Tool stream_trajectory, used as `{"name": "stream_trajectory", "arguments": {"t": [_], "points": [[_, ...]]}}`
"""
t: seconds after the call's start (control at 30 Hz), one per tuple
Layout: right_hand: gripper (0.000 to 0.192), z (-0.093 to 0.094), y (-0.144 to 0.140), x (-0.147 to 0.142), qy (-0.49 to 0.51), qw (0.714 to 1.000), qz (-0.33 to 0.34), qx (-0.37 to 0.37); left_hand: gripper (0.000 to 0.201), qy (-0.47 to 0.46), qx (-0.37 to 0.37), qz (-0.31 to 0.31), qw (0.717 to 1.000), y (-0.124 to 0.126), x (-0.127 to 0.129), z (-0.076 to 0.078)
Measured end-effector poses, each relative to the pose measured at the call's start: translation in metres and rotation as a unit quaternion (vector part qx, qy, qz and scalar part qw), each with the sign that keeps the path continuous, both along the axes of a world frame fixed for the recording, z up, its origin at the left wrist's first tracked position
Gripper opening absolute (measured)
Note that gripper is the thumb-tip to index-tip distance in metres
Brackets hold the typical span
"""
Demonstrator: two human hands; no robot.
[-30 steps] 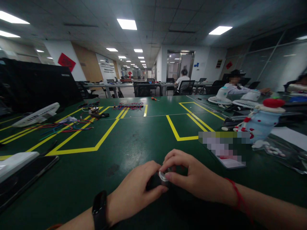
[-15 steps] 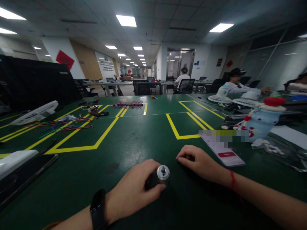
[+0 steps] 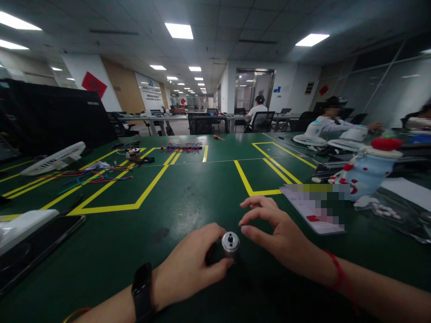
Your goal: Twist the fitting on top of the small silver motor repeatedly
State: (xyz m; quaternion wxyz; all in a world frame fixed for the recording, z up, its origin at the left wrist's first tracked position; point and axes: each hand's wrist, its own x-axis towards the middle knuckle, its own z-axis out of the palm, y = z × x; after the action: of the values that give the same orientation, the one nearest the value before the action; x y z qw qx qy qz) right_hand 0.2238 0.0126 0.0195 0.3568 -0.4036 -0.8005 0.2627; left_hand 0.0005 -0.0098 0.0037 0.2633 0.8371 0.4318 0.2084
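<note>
A small silver cylindrical motor (image 3: 230, 242) stands upright on the green table (image 3: 188, 197), its round end face and dark central shaft turned up. My left hand (image 3: 191, 258), with a black band on the wrist, grips it from the left between thumb and fingers. Just right of the motor is my right hand (image 3: 272, 224), raised a little with fingers apart and curved, holding nothing and not touching the motor. A red string circles that wrist.
A phone with a lit screen (image 3: 311, 213) lies beyond my right hand. A blue bottle with a red top (image 3: 375, 166) stands at the right. Wires (image 3: 97, 175) and a white fan (image 3: 54, 159) lie left. A dark phone (image 3: 40, 249) is near left. Co-workers sit farther back.
My right hand has lifted, opened its fingers and moved left toward the motor. My left hand keeps its grip on the motor, almost unmoved. The view has shifted slightly.
</note>
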Motion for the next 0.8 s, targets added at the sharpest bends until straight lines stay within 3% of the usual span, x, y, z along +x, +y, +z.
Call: {"name": "stream_trajectory", "arguments": {"t": [0.17,0.3,0.4,0.53,0.63,0.7,0.8], "points": [[0.01,-0.013,0.002,0.022,-0.114,0.99,0.075,-0.043,0.012,-0.001,0.004,-0.006,1.0,0.0,-0.001,-0.001],[0.011,-0.017,0.001,0.023,-0.139,0.983,0.112,-0.04,0.011,-0.001,0.006,-0.013,1.0,0.001,-0.001,-0.001],[0.015,-0.015,0.007,0.024,-0.074,0.991,0.093,-0.069,0.012,-0.001,0.001,-0.016,1.0,0.001,-0.001,-0.001],[0.02,-0.016,0.026,0.032,0.043,0.993,0.005,-0.111,0.012,-0.008,0.002,-0.021,1.0,0.001,-0.002,0.001],[0.025,-0.019,0.037,0.037,0.038,0.989,-0.039,-0.14,0.012,-0.006,0.0,-0.019,1.0,0.001,-0.002,0.001],[0.022,-0.019,0.036,0.037,-0.014,0.992,-0.012,-0.127,0.012,-0.005,0.0,-0.016,1.0,0.001,-0.002,0.0],[0.019,-0.015,0.024,0.033,-0.092,0.99,0.09,-0.062,0.012,-0.003,0.004,-0.013,1.0,0.001,-0.001,-0.001]]}}
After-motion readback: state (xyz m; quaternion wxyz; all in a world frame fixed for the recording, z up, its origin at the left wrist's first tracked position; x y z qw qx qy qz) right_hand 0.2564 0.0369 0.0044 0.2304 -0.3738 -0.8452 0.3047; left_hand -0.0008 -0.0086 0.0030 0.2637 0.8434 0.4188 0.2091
